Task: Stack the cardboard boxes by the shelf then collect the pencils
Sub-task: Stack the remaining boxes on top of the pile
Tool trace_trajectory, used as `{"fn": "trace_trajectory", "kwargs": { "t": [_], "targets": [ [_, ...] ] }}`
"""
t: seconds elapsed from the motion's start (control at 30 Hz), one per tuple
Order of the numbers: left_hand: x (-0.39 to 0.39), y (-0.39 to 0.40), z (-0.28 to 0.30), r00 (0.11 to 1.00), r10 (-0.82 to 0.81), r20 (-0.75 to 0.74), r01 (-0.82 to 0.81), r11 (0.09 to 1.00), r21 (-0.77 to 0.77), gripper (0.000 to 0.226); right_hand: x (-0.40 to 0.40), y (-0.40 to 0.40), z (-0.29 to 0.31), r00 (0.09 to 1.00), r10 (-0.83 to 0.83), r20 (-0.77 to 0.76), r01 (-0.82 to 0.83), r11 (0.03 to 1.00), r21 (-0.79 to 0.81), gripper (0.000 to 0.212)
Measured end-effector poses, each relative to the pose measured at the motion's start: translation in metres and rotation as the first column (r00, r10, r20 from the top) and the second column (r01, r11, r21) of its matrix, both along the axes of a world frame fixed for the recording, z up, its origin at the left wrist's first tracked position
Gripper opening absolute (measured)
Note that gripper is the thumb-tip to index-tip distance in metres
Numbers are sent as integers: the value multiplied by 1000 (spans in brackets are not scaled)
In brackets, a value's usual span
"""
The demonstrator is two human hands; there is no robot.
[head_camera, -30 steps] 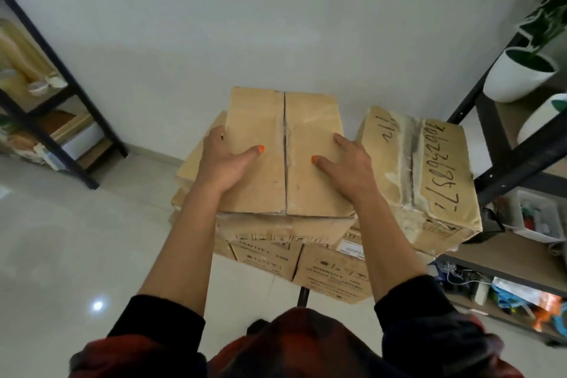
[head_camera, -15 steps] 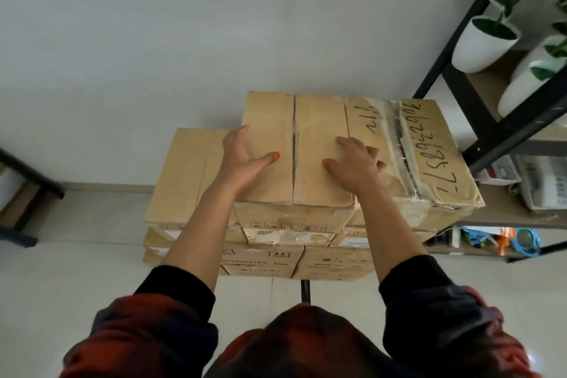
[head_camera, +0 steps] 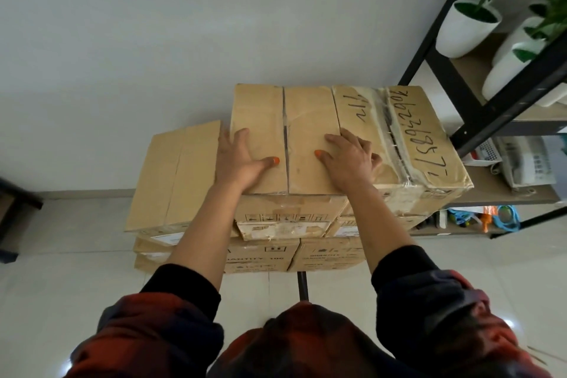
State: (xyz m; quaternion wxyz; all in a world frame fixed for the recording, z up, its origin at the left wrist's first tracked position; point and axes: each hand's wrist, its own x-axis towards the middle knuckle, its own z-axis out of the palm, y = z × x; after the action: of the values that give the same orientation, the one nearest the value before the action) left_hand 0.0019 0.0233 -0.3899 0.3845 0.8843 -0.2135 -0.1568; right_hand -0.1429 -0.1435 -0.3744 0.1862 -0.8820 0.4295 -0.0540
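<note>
A plain cardboard box [head_camera: 306,120] sits on top of the stack by the wall, flush against a taped box with handwritten numbers [head_camera: 420,138] on its right. My left hand [head_camera: 242,159] lies on the plain box's left edge, thumb on the lid, fingers fairly straight, some reaching over the side. My right hand [head_camera: 349,159] rests flat on the lid's right part, its outer fingers bent over the seam onto the taped box. A lower box [head_camera: 171,175] stands to the left, with several printed boxes [head_camera: 328,255] underneath. No pencils are in view.
A black metal shelf [head_camera: 478,113] stands right of the stack, holding white plant pots [head_camera: 463,27], a white telephone [head_camera: 527,166] and small items lower down. The white wall is right behind the boxes. Pale floor tiles lie in front, and dark furniture [head_camera: 12,209] shows at the left.
The plain box has moved right and come down flush against the taped box. Both hands stayed on its lid, and my view has turned right toward the shelf.
</note>
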Motion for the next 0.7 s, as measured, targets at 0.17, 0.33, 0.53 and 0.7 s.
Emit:
{"fn": "trace_trajectory", "kwargs": {
  "t": [0.17,0.33,0.53,0.7],
  "targets": [
    [34,51,-38,934,336,-119,-336,942,16,89,1,1,1,1000,-16,-8,16,1000,13,50],
    [50,70,-63,917,306,-258,-219,923,317,106,10,7,4,999,-36,-14,37,999,31,50],
    [56,53,-68,879,226,-419,-160,969,187,103,13,12,11,999,-34,-41,36,998,49,47],
    [34,69,-82,913,145,-381,-95,984,148,53,18,24,16,994,-106,-20,107,992,62,43]
  ]
}}
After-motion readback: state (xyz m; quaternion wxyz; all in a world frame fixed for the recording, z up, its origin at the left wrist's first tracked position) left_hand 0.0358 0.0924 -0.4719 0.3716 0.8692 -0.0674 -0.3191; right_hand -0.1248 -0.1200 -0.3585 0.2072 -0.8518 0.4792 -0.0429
